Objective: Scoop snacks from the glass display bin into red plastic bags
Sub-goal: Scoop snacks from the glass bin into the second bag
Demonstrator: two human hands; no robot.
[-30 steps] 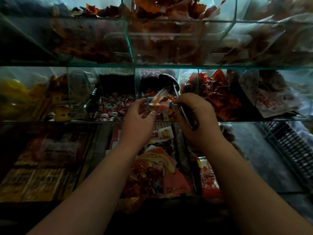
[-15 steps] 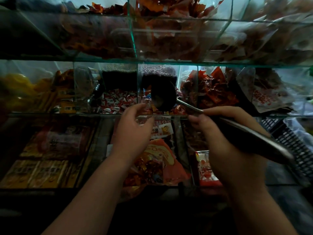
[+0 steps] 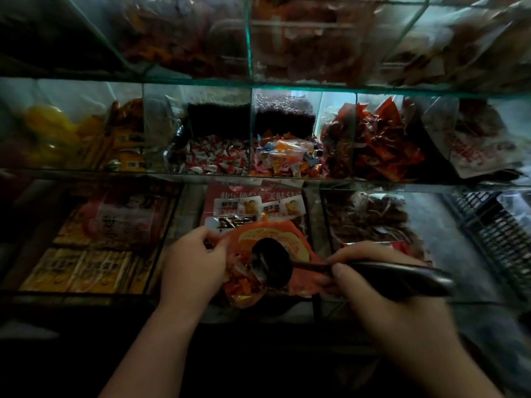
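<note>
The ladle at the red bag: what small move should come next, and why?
Probably tip the ladle to empty it into the red bag: the right hand grips its handle, its bowl is at the bag's mouth, which the left hand holds open. The bowl is too dark to show its load.

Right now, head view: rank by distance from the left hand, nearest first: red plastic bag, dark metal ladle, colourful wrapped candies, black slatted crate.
1. Red plastic bag, gripped at its edge by the left hand.
2. Dark metal ladle, bowl at the bag's mouth, just right.
3. Colourful wrapped candies, middle-shelf compartment, up and behind.
4. Black slatted crate, far right.
</note>
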